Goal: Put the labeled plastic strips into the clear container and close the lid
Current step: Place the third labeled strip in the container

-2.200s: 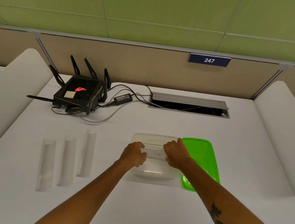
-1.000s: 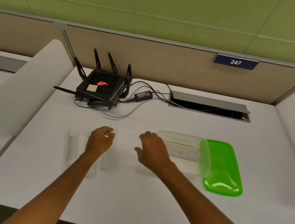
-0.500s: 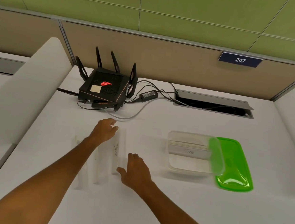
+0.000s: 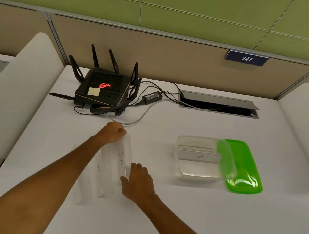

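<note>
Both hands have left the container for the strips. Right hand (image 4: 138, 183) lies flat, grip wide, thumb at the near end of the "BEAR" strip (image 4: 122, 159); left hand (image 4: 112, 133) pinches its far end. Two more strips (image 4: 91, 182) lie left on the desk (image 4: 178, 220). Well right, the clear container (image 4: 200, 158) holds one strip, green lid (image 4: 245, 172) beside. Router (image 4: 104, 91) behind.

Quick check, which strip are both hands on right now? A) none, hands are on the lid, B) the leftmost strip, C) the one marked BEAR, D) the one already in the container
C: the left hand pinches the far end and the right hand touches the near end of the BEAR strip, which is the rightmost of the three on the desk; the clear container and green lid sit untouched to the right.
</note>
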Available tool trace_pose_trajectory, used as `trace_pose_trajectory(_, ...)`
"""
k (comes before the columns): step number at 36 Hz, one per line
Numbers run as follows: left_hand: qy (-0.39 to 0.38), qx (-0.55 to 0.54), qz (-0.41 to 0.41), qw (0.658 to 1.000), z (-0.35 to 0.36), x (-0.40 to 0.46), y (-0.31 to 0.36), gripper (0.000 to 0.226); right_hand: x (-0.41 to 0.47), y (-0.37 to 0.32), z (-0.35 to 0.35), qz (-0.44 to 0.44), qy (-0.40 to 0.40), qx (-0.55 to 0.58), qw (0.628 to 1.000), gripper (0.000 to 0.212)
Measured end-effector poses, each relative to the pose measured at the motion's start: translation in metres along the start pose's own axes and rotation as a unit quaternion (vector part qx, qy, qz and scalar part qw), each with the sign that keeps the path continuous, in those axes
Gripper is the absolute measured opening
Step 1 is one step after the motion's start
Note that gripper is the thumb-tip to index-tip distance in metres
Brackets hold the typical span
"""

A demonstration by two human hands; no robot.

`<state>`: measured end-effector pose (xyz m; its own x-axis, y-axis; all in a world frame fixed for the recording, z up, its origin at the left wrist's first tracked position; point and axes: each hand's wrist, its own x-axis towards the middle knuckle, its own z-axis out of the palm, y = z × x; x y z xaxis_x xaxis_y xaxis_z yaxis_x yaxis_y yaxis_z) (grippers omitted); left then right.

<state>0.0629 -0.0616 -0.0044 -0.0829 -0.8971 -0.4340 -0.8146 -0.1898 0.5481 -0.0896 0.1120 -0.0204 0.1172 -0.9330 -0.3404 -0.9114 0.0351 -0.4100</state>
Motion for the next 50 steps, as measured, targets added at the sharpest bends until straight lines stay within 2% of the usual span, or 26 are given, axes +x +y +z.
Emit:
trace_pose_trajectory(9,-0.027,-0.003,-0.016,0.999,-0.007,0.006,0.001,0.026,0.003,0.010,0.001,-0.002,0.008,-0.010,1.000,0.041)
trace_pose_trajectory(14,-0.047,-0.001,-0.029,0.998,-0.005,0.005,0.002,0.037,0.005,0.015,0.001,0.005,0.012,-0.004,1.000,0.049)
trace_pose_trajectory(23,-0.040,-0.023,-0.017,0.999,0.001,-0.009,0.011,0.040,0.011,0.016,-0.001,0.032,0.037,-0.005,0.999,0.060)
trace_pose_trajectory(28,-0.014,-0.015,0.002,1.000,0.001,-0.018,0.018,0.036,0.011,0.017,-0.004,0.049,0.049,0.008,0.998,0.063)
trace_pose_trajectory(38,0.038,0.003,-0.002,0.999,-0.002,-0.046,0.027,0.036,0.002,0.029,-0.020,-0.004,0.071,-0.031,0.997,0.056)
trace_pose_trajectory(50,0.180,-0.063,0.065,0.979,-0.047,-0.097,0.089,0.029,-0.007,0.040,-0.102,-0.105,0.153,-0.038,0.982,0.069)
